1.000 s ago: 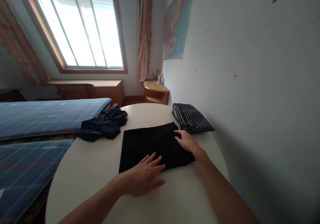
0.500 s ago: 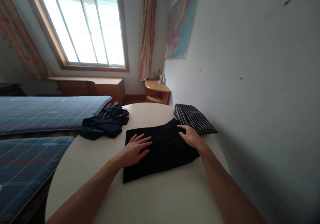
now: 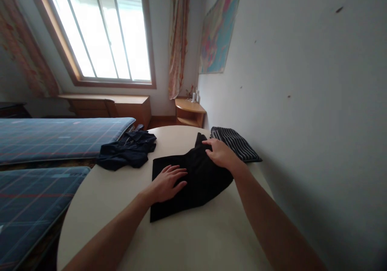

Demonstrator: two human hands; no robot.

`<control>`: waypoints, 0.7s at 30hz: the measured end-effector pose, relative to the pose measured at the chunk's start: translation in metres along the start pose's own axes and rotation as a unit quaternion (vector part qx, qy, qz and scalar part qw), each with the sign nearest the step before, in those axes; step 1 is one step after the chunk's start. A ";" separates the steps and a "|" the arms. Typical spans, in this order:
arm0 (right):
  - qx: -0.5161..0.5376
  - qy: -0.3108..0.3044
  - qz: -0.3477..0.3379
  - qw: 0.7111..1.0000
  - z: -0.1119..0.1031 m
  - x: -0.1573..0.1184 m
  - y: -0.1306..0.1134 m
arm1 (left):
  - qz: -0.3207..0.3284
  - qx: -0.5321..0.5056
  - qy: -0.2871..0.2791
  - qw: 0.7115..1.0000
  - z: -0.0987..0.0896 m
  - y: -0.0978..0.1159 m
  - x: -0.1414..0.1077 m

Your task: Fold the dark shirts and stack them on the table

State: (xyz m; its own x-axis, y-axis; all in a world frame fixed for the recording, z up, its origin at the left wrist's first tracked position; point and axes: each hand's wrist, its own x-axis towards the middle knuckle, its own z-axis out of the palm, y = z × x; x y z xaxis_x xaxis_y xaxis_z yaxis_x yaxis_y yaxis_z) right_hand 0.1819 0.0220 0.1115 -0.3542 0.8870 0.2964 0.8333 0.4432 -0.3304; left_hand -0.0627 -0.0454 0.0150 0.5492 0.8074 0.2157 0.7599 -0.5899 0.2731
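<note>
A black cloth (image 3: pixel 193 182) lies on the round cream table (image 3: pixel 193 238), flat at its left end and rucked up toward its upper right. My left hand (image 3: pixel 168 184) rests open on the left part, fingers spread. At the upper right end, my right hand (image 3: pixel 221 153) has its thumb and fingers bent round a raised fold of the cloth. Just behind that hand sits a folded black cloth with white stripes (image 3: pixel 238 142). A crumpled dark navy garment (image 3: pixel 128 148) lies at the table's left back edge.
Two mattresses with blue plaid covers (image 3: pixel 60 138) stand left of the table. A white wall (image 3: pixel 317 142) runs close along the right. Beyond the table are a small wooden corner shelf (image 3: pixel 190 106) and a low wooden desk (image 3: pixel 133 100) under the window.
My right hand has moved left and slightly away from me, and the right end of the black cloth has shifted and bunched with it. My left hand has moved slightly right.
</note>
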 end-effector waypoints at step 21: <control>-0.074 -0.207 -0.058 0.974 0.051 0.004 -0.166 | -0.322 -0.371 0.170 0.854 -0.013 -0.101 -0.018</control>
State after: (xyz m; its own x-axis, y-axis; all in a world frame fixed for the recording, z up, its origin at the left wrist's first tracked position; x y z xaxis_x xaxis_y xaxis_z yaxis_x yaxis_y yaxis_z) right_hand 0.0204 -0.0412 0.1224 -0.5644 0.8223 -0.0719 0.8188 0.5467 -0.1753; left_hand -0.1544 -0.0007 -0.0044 -0.1282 0.9915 0.0212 0.3683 0.0277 0.9293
